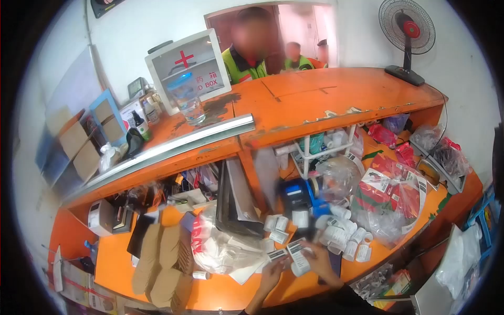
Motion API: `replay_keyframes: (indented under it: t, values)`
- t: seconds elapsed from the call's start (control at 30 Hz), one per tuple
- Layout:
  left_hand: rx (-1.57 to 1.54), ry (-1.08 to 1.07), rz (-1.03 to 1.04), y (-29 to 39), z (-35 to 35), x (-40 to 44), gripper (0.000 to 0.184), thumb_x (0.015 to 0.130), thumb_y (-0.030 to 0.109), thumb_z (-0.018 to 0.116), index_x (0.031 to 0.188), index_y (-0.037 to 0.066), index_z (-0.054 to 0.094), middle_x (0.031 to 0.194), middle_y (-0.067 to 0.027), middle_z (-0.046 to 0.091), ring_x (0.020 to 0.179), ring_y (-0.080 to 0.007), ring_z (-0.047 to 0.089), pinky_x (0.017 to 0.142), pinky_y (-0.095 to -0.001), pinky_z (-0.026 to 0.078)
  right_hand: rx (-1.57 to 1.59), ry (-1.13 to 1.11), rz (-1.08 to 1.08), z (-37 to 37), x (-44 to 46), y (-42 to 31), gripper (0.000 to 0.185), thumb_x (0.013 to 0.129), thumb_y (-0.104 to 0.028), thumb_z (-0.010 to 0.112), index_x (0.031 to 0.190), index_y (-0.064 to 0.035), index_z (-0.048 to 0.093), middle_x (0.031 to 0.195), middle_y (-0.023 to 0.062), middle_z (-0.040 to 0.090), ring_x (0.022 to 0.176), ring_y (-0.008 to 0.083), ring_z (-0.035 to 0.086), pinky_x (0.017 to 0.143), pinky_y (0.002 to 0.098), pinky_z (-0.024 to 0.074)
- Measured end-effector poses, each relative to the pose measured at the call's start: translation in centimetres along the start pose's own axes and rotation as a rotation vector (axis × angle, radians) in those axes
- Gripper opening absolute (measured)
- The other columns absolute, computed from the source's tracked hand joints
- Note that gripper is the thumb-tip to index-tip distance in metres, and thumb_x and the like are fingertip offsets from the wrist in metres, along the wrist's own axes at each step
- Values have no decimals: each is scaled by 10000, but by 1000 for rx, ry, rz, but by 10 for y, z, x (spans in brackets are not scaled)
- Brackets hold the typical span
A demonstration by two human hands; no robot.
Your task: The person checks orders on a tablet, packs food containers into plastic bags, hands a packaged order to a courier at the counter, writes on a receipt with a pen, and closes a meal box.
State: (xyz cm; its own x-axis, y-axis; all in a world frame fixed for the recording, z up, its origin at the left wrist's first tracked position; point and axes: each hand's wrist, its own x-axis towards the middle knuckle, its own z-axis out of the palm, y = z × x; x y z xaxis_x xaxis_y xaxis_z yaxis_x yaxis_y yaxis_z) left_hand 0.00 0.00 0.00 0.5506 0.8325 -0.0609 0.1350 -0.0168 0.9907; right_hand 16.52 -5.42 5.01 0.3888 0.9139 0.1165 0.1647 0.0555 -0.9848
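Near the front of the orange desk, my left hand has its fingers closed on a small white label with dark print. Close beside it, my right hand grips a white container with a printed label. The two held items nearly meet between my hands. Just beyond them stand several white labelled containers. More white containers lie in a pile to the right. A blue and black device sits behind them.
Folded brown cardboard and a clear plastic bag lie left. A red and green bag sits right. Above is an orange counter with a first-aid box and a fan. People in yellow-green jackets are beyond the opening.
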Motion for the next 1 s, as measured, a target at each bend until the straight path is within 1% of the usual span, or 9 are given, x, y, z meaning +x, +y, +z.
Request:
replay_keyframes:
  t: [0.07, 0.17, 0.37, 0.43, 0.7, 0.83, 0.9, 0.97, 1.0]
  values:
    - [-305, 84, 4, 12, 11, -9, 290, 874, 220, 480, 1014, -20, 565, 778, -54, 597, 713, -108, 544, 634, -245, 431, -58, -8, -111, 10, -7, 3, 302, 790, -40, 552, 1091, -43, 547, 1018, 137, 570, 914, 223, 565, 773, 266, 437]
    - [-51, -21, -77, 13, 20, 5, 283, 869, 232, 495, 925, -33, 576, 725, -14, 575, 652, -74, 507, 556, -238, 399, -101, -25, -227, 20, -2, 19, 293, 783, -26, 557, 1077, -31, 550, 999, 131, 573, 939, 184, 550, 767, 258, 435]
    - [-329, 237, -50, 25, 19, 6, 247, 872, 223, 479, 901, -5, 571, 686, 10, 545, 579, -52, 471, 514, -203, 364, 38, -136, -165, 19, -16, 26, 501, 812, -61, 544, 1269, -50, 336, 1243, 122, 406, 1058, 229, 485, 808, 289, 429]
    - [-438, 321, 35, 32, 15, 6, 256, 882, 231, 458, 899, -2, 562, 718, 7, 549, 610, -50, 475, 538, -197, 369, -214, -188, -275, 17, -21, 20, 506, 815, -57, 537, 1273, -44, 322, 1251, 115, 403, 1122, 221, 432, 840, 296, 412]
    - [-523, 279, 58, 52, 33, -9, 279, 876, 247, 467, 970, -10, 526, 856, -56, 560, 748, -110, 521, 644, -237, 410, -101, -89, -114, 10, -60, 20, 533, 785, -45, 549, 1264, -26, 316, 1219, 146, 435, 1109, 233, 450, 897, 302, 365]
    - [-562, 308, 53, 54, 31, -10, 316, 877, 245, 463, 1044, -22, 481, 907, -73, 550, 794, -134, 528, 710, -260, 417, -40, -127, 158, -10, -101, 21, 463, 792, -66, 544, 1226, -21, 387, 1161, 136, 488, 1062, 224, 481, 891, 308, 370]
    - [-591, 260, 47, 56, 36, -10, 327, 878, 241, 460, 1065, -27, 470, 926, -78, 547, 812, -142, 529, 729, -267, 416, -72, -56, 117, -26, -130, 31, 427, 796, -92, 540, 1205, -46, 428, 1129, 127, 516, 1031, 206, 499, 878, 301, 383]
    - [-629, 244, 76, 61, 44, -8, 391, 870, 270, 455, 1117, -33, 439, 1001, -107, 531, 865, -178, 536, 771, -293, 416, -185, -144, 409, -51, -157, 9, 406, 795, -112, 535, 1190, -81, 450, 1054, 118, 559, 962, 204, 539, 838, 303, 411]
    - [-627, 186, 30, 54, 44, -6, 413, 869, 264, 457, 1154, -33, 415, 1039, -120, 520, 923, -192, 528, 808, -316, 411, -293, -106, 293, -60, -176, 23, 378, 790, -110, 535, 1163, -86, 475, 1018, 113, 572, 916, 209, 557, 811, 307, 425]
